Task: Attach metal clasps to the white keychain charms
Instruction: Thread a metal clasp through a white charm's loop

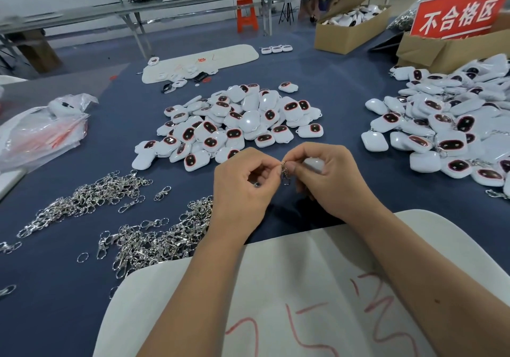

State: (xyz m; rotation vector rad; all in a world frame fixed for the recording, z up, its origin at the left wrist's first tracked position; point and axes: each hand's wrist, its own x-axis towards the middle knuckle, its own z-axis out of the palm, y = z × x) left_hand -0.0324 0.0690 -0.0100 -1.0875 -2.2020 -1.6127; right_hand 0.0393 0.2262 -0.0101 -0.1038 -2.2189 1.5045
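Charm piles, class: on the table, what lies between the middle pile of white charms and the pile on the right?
In the head view, only bare blue tabletop separates the middle pile from the right pile.

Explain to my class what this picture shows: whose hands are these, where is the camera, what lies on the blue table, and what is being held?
There is no machine here: a person works with two bare hands. The single picture comes from a camera worn on the person's head, looking forward and down, so the arms enter from the bottom.

On the blue table lie two heaps of white keychain charms with dark oval faces: one in the middle and one to the right. To the left are loose piles of metal clasps. A white sheet with red marks lies under the forearms. Cardboard boxes and a red sign stand farther back.

The left hand and the right hand meet above the table, pinching one metal clasp between their fingertips. The right hand also holds a white charm, mostly hidden by its fingers.
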